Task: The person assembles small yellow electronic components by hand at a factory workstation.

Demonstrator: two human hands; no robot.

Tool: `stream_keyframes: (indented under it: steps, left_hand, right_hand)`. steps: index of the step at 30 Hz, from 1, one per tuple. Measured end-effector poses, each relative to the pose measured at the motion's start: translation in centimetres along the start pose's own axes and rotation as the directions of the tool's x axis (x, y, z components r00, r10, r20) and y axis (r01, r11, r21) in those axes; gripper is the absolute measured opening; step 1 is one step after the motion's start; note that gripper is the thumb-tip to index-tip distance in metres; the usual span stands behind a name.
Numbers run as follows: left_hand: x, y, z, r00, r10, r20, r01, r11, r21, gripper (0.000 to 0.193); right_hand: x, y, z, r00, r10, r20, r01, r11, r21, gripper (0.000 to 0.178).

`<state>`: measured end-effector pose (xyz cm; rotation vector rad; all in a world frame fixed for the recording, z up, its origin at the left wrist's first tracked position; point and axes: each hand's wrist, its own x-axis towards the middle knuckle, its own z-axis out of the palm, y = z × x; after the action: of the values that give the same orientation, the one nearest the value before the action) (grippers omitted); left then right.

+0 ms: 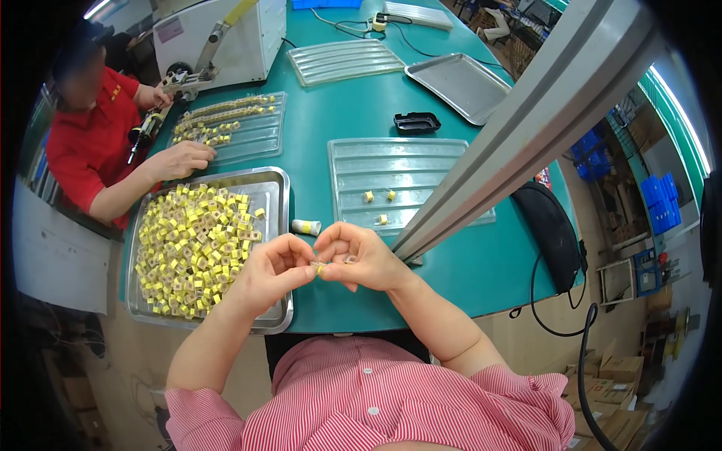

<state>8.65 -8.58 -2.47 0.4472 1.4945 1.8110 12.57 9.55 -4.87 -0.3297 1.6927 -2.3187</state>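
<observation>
My left hand (274, 272) and my right hand (362, 259) meet over the table's near edge, fingers closed in a pinch. Between the fingertips is a small yellow-banded block (319, 267), mostly covered by them. A second small pale piece seems to sit in my right hand's curled fingers, too small to make out. Left of my hands, a metal tray (286, 197) carries a heap of similar yellow-and-tan blocks (194, 252). Beyond my right hand, a clear ribbed tray (398, 167) bears three such blocks. A small white cylinder (306, 227) lies just past my left hand.
A metal post (519, 128) slants up close to my right arm. Across to the left, a co-worker in red (94, 143) works at a ribbed tray (263, 139) beside a white machine (226, 45). A black dish (417, 122), metal tray (460, 86) and black case (553, 233) lie around.
</observation>
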Motion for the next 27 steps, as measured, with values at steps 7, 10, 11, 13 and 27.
stream_keyframes:
  steps: [7,10,11,13,27]
  left_hand:
    - [-0.9,0.8,1.4,0.745,0.657,0.115,-0.509,0.449,0.734,0.027]
    - [-1.1,0.7,1.6,0.679,0.714,0.168,-0.527,0.316,0.789,0.028]
    - [-1.1,0.6,1.6,0.678,0.712,0.181,-0.513,0.283,0.81,0.029]
    - [-1.1,0.6,1.6,0.677,0.712,0.187,-0.514,0.275,0.813,0.027]
    - [-0.8,1.3,1.1,0.606,0.72,0.339,-0.588,0.119,0.8,0.019]
  right_hand:
    - [0.0,0.1,-0.2,1.0,-0.002,-0.005,0.003,0.987,0.164,0.025]
    - [0.0,0.2,-0.1,1.0,-0.021,-0.005,0.021,0.989,0.143,0.021]
    - [0.0,0.2,-0.1,1.0,-0.022,-0.005,0.022,0.989,0.143,0.021]
    - [0.0,0.2,-0.2,1.0,-0.03,0.008,0.028,0.99,0.135,0.02]
    - [-0.1,0.1,-0.4,1.0,-0.004,0.024,0.003,0.999,0.039,0.02]
